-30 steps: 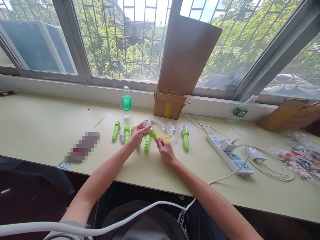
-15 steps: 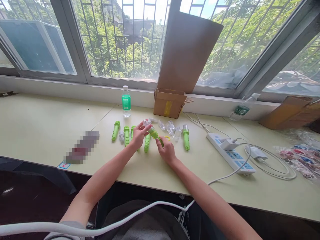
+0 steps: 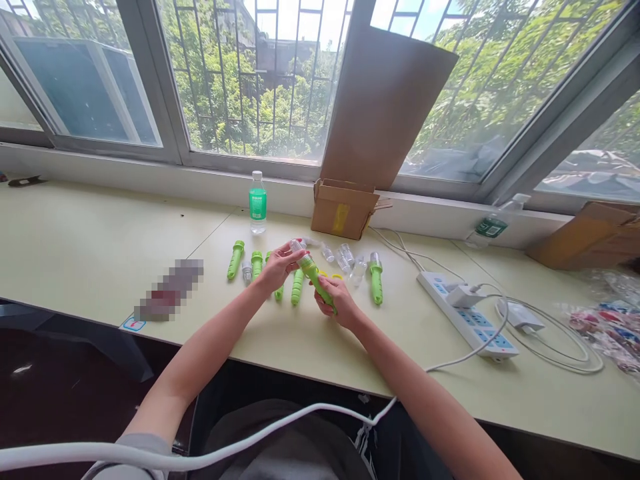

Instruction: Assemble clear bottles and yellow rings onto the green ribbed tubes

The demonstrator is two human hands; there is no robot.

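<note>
Our left hand (image 3: 280, 265) pinches the clear cap (image 3: 299, 249) on the green tube (image 3: 311, 272); our right hand (image 3: 339, 300) wraps its handle (image 3: 324, 288) — the tube slants between both, above the table (image 3: 290, 340); we judge it light and stiff, the cap smooth, perhaps slippery, so the handle seems our surer hold; other tubes (image 3: 297, 290) and clear cups (image 3: 345, 255) crowd close; we find more room toward the near edge (image 3: 310, 376).

Place: we were in what looked like a workroom | Signs: we saw a bench (image 3: 100, 233) under barred windows (image 3: 280, 100), with loose green handles (image 3: 297, 288), clear caps (image 3: 345, 255), a power strip (image 3: 477, 323) and a cardboard box (image 3: 336, 211)
</note>
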